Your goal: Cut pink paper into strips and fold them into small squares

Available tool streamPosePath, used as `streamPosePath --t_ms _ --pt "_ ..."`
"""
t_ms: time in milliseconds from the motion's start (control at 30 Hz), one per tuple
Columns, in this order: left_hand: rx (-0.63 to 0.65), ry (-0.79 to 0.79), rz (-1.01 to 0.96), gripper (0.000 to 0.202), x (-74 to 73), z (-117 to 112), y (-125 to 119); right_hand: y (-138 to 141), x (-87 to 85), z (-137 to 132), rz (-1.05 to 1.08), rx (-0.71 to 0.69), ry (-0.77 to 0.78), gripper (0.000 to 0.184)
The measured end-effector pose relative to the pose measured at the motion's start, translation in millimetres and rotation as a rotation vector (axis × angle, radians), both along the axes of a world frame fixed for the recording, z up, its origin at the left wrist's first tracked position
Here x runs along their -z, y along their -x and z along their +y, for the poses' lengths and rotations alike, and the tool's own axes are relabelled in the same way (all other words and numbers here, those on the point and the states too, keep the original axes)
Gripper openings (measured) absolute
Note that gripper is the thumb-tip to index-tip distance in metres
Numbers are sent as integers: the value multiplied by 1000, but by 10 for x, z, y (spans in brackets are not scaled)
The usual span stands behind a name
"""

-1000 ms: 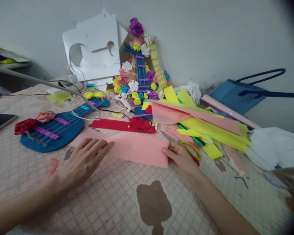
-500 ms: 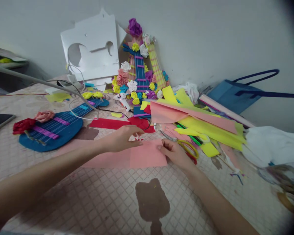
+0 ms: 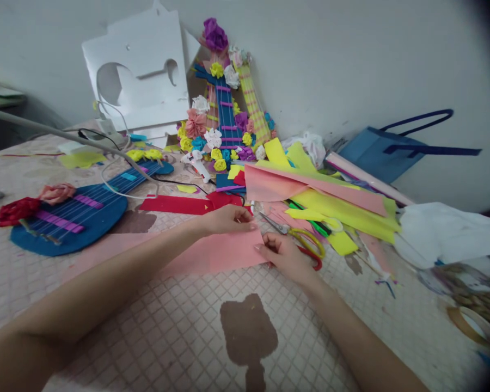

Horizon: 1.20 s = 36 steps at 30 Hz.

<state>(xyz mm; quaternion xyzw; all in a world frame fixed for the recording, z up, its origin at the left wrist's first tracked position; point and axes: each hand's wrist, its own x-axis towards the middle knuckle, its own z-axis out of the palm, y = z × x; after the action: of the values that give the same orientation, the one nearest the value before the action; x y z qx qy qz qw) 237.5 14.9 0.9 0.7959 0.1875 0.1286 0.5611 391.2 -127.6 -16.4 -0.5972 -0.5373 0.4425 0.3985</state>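
A long strip of pink paper (image 3: 216, 253) lies across the tabletop in front of me. My right hand (image 3: 283, 255) pinches its right edge between thumb and fingers. At the upper right corner of the strip, my left hand (image 3: 226, 219) has its fingers curled in and the thumb against the paper. My left forearm passes over the strip and hides part of it. Scissors (image 3: 308, 239) with yellow and red handles lie just beyond my right hand. A red paper strip (image 3: 171, 204) sits behind my left hand.
At left lies a blue toy guitar (image 3: 102, 220) with paper flowers. A glue gun (image 3: 196, 165) rests before upright flower-covered guitars (image 3: 231, 117). Pink and yellow sheets (image 3: 351, 218) are heaped at right, near a blue bag (image 3: 384, 152) and a tape roll (image 3: 469, 325). A cable (image 3: 81, 136) crosses the left side.
My left hand has moved right along the strip, and its spread fingers have closed at the upper corner. The right hand still holds the right edge. The view has shifted slightly.
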Motion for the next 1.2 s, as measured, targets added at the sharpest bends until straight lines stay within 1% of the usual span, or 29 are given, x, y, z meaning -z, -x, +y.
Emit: streamPosePath --t_ms 67,100,200,267,300,400,433,500,567,633,667,733,767,800,867,967,1100,1200 --pt "58 -30 -28 26 -8 -30 -56 8 4 6 7 -17 -15 30" --pt "60 -45 -36 26 -10 -43 -86 10 4 6 7 -21 -21 29" --pt "-46 -52 -57 30 -21 -50 -128 3 -4 1 -15 -18 -30 27" --pt "-92 -47 -60 31 -35 -16 -93 -15 -18 -5 -47 0 -46 26" --pt "-85 -53 -49 32 -45 14 -57 -31 -29 -6 -63 16 -62 25" --pt "6 -101 53 31 -73 130 85 -99 -67 1 -95 99 -124 22" --pt "31 -112 98 31 -81 168 130 -126 -77 6 -90 136 -141 22" --pt "38 -101 150 30 -94 221 193 -171 -89 19 -40 211 -160 22" --pt "1 -33 145 28 -107 226 213 -184 -89 31 92 283 -174 20" --pt "-69 78 102 26 -125 177 197 -143 -84 40 314 339 -173 18" --pt "-113 136 73 26 -138 136 182 -102 -84 43 436 350 -159 20" --pt "-205 236 10 26 -171 38 151 8 -87 46 635 321 -94 24" --pt "-247 271 -16 25 -190 -13 141 69 -91 48 691 285 -55 24" --pt "-285 295 -35 25 -212 -61 137 130 -95 52 723 251 -25 22" --pt "-342 322 -49 25 -259 -138 147 233 -105 67 736 225 -8 21" --pt "-358 352 -56 24 -346 -200 205 308 -138 106 692 263 -36 19" --pt "-343 300 -103 24 -481 -229 296 297 -250 153 621 290 -97 20" --pt "-383 265 -177 29 -553 -260 340 302 -340 152 614 268 -185 21"
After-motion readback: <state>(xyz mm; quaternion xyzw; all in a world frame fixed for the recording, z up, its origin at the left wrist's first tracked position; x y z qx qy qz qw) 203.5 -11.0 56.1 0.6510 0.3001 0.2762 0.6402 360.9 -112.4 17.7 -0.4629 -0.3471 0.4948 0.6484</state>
